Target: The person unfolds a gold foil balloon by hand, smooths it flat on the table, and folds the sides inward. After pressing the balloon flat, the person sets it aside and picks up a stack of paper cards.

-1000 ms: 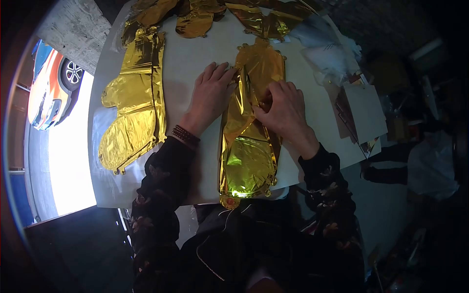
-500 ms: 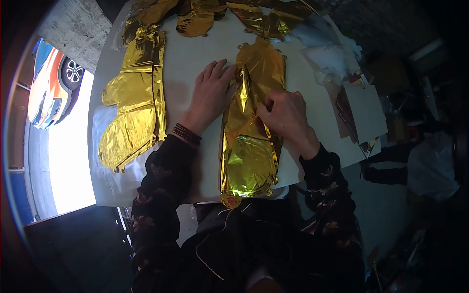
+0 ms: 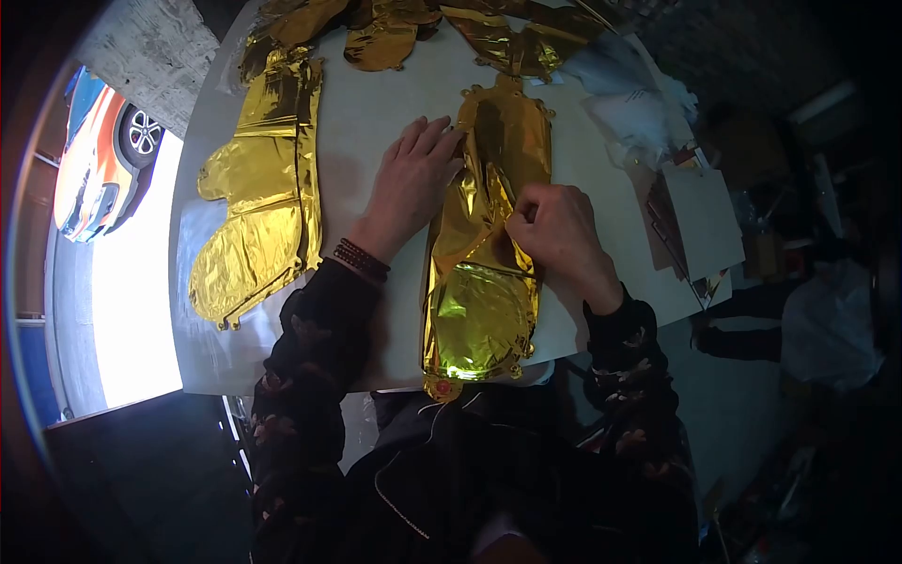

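A flat, folded gold foil balloon (image 3: 484,315) lies lengthwise on the table in front of me, with small tabs along its edges and a red spot at its near end. On its left edge rests my left hand (image 3: 411,183), open, its fingers stretched out and the fingertips touching the foil. My right hand (image 3: 561,230) is closed at the balloon's right side, thumb and fingers curled onto the foil. Between the two hands the foil is creased and raised. Part of the right edge is hidden under my right hand.
Another folded gold foil balloon (image 3: 254,202) lies to the left on the white table (image 3: 352,113). More gold foil pieces (image 3: 381,42) are at the far edge. Clear plastic bags (image 3: 620,108) and white cards (image 3: 700,216) sit at the right. A person (image 3: 832,315) is beyond the right side.
My right hand has shifted slightly to the right and toward me. The raised crease in the foil has changed shape. My left hand stays almost in place.
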